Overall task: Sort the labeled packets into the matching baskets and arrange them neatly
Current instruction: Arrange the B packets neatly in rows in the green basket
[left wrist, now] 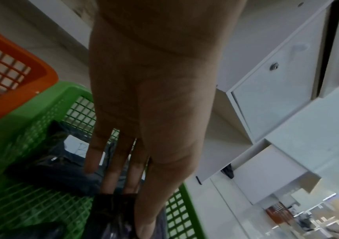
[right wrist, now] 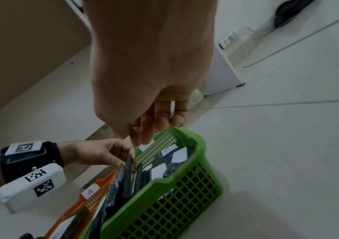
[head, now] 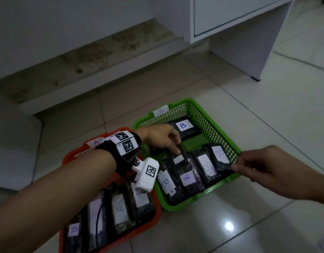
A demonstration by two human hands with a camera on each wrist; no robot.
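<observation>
Pale floor tiles [head: 249, 115] carry two mesh baskets side by side below a stained white wall [head: 66, 33] and a white cabinet [head: 239, 24]. On the right stands the green basket [head: 215, 125], tagged B on its far rim; touching its left side is the orange basket [head: 157, 212], tagged A.

Dark packets with white labels fill both. One B packet [head: 185, 127] lies alone at the green basket's far end, well apart from a row of packets along the near wall. Reaching across the orange basket, the left hand [head: 161, 136] has its fingers extended downward, with fingertips pressing the far end of a middle packet [head: 186, 167] in that row; the left wrist view shows the fingers straight and the thumb running down beside them onto the dark wrapping. At the basket's right corner, the right hand [head: 263, 165] has its fingers curled, thumb and fingertips pinching the edge of the end packet [head: 220, 157], whose B label faces up. Three A packets [head: 121, 212] lie in a row in the orange basket, partly hidden under the left forearm and its wrist camera [head: 145, 175].
</observation>
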